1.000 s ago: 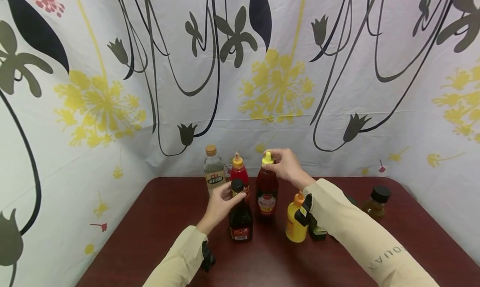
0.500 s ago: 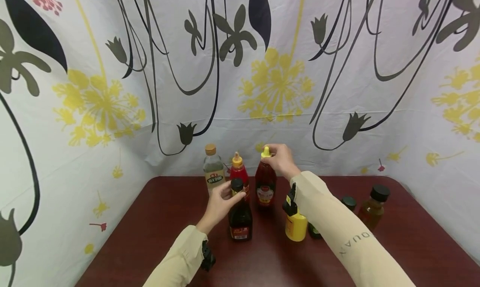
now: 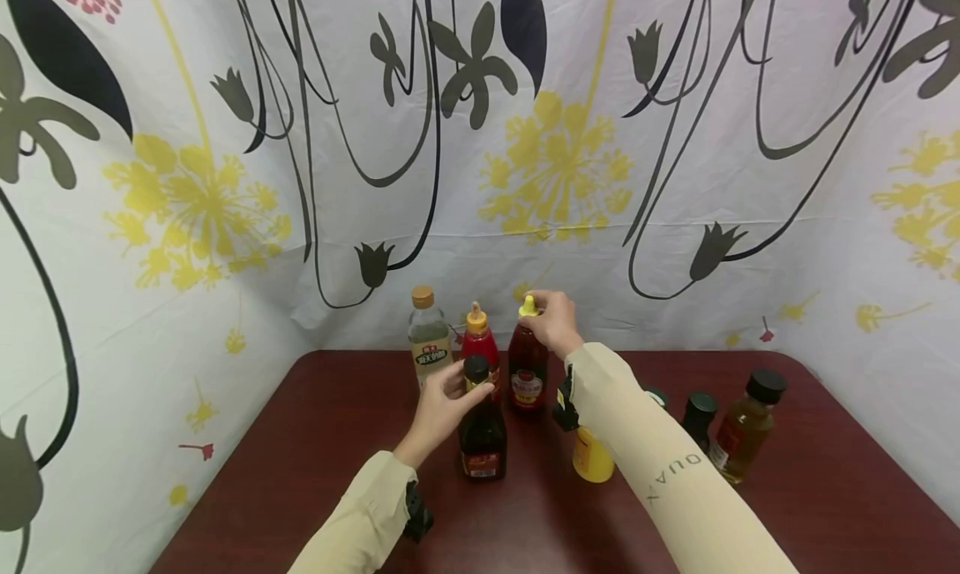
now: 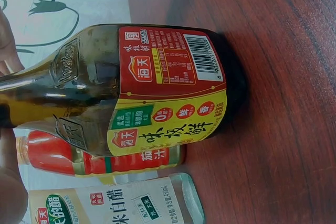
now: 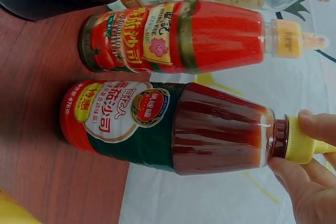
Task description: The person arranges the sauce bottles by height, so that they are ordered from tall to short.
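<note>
My left hand (image 3: 442, 409) grips the neck of a dark soy sauce bottle (image 3: 482, 436), which stands upright on the table. Its red and yellow label (image 4: 168, 77) faces the left wrist camera. With thumb and fingers, my right hand (image 3: 555, 320) pinches the yellow nozzle cap of a dark red ketchup bottle (image 3: 528, 364). That bottle is upright, its base (image 5: 73, 111) at the tabletop. Just left of it stands a brighter red ketchup bottle (image 5: 226, 35), partly behind the soy sauce in the head view. A clear white vinegar bottle (image 3: 429, 332) is at the row's left end.
A yellow squeeze bottle (image 3: 592, 459) stands under my right forearm, partly hidden by it. Farther right are a dark-capped bottle (image 3: 742, 432) and a smaller green-capped one (image 3: 700, 416). A patterned cloth (image 3: 360, 216) hangs behind the dark red table (image 3: 300, 474).
The dark ketchup bottle has shifted back and slightly left in my right hand, nearer the red ketchup bottle. My left hand keeps its place on the soy sauce bottle.
</note>
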A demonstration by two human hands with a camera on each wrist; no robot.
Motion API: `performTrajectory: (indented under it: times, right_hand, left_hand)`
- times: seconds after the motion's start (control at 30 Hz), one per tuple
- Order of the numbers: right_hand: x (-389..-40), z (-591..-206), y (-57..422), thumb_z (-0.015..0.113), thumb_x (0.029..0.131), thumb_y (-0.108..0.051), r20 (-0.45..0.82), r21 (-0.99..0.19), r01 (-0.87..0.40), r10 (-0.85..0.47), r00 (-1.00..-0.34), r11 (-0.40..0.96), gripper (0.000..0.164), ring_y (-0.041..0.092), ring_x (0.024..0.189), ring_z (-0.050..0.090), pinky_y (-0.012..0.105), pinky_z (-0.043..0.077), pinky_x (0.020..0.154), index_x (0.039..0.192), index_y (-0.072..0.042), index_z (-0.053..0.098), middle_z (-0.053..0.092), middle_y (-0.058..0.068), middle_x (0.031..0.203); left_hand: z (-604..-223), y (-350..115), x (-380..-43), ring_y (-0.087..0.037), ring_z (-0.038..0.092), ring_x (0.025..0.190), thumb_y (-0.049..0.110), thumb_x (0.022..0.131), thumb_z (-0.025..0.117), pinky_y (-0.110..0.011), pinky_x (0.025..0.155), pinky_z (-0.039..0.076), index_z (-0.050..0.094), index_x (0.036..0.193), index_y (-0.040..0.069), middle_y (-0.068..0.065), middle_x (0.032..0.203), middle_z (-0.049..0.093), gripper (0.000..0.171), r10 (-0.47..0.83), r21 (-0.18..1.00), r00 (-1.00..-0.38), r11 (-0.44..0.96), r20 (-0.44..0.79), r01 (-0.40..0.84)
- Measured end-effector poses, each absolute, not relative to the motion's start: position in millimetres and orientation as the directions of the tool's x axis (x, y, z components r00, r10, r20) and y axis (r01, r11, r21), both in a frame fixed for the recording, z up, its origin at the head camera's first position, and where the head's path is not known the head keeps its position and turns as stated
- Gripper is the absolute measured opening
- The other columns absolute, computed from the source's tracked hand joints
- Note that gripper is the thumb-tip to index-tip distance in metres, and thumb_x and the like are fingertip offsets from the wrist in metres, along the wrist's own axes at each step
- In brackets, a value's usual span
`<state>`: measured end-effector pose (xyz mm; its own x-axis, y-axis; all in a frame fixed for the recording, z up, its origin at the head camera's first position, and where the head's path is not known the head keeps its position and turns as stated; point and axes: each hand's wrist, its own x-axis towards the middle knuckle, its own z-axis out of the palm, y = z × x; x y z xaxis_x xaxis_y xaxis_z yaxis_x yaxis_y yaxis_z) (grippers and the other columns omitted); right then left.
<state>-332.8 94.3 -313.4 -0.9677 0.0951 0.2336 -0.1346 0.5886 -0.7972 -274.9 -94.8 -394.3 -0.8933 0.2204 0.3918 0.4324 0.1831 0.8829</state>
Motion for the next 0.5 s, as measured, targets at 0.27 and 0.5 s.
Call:
performTrajectory:
  times: [0.27,0.5]
  right_hand:
    - [-338,-321,96,0.064,0.079,-0.001,0.206,-0.808,-0.120,0.086,-0.975,0.576,0.038,0.029,0.102,0.054,0.035,0.048,0.079,0.117,-0.004,0.057,0.055,0.017,0.117]
    - [-342,-323,95,0.064,0.080,-0.002,0.190,-0.823,-0.111,0.086,-0.978,0.558,0.039,0.029,0.104,0.053,0.037,0.046,0.083,0.118,-0.005,0.056,0.053,0.016,0.120]
  left_hand:
    - [-383,-93,-266,-0.021,0.058,0.098,0.015,0.080,0.066,-0.035,0.081,0.047,0.059,0.114,0.005,-0.011,0.111,0.059,0.036,0.232,0.885,-0.888,0.160,0.397,0.438]
    - [-370,-93,-255,-0.023,0.058,0.098,0.011,0.081,0.065,-0.032,0.081,0.047,0.058,0.113,0.001,-0.013,0.110,0.059,0.034,0.234,0.885,-0.891,0.173,0.390,0.433]
